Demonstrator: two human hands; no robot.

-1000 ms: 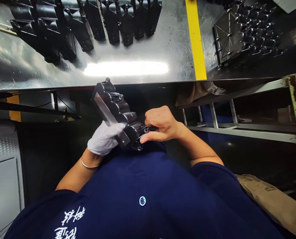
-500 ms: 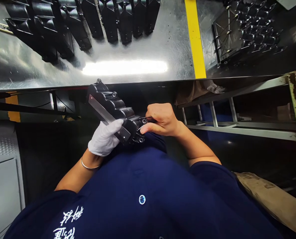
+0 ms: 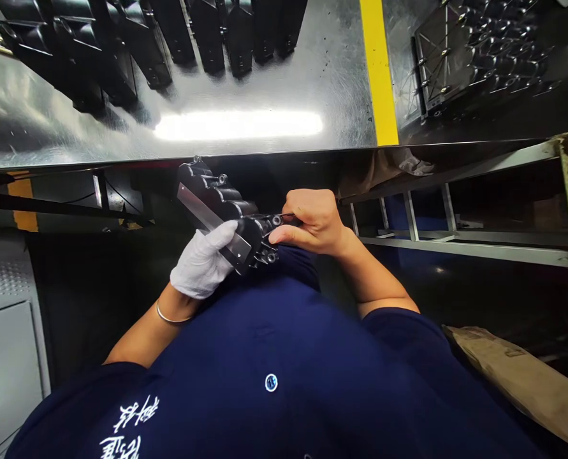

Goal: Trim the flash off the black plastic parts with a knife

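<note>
My left hand (image 3: 202,262), in a white glove, is closed around the lower end of a black moulded plastic part (image 3: 233,205). This part has a row of rounded lobes, small screw eyelets and a flat shiny strip along its near side. It is held tilted in front of my body, just off the bench's edge. My bare right hand (image 3: 315,222) is closed in a fist-like pinch on a slim dark tool, whose thin end points left at the eyelets on the part's right end. Most of the tool is hidden inside my fingers, so its kind cannot be made out.
Several similar black parts (image 3: 159,44) stand in a row on the metal bench (image 3: 293,83). A yellow stripe (image 3: 380,76) crosses the bench, with more black mouldings (image 3: 484,54) beyond it. At right is a metal frame (image 3: 470,249); a grey cabinet (image 3: 6,338) stands left.
The black part and both hands have shifted slightly upward in view, the part also a little right. The grips look the same, with the tool's thin end still at the part's right end.
</note>
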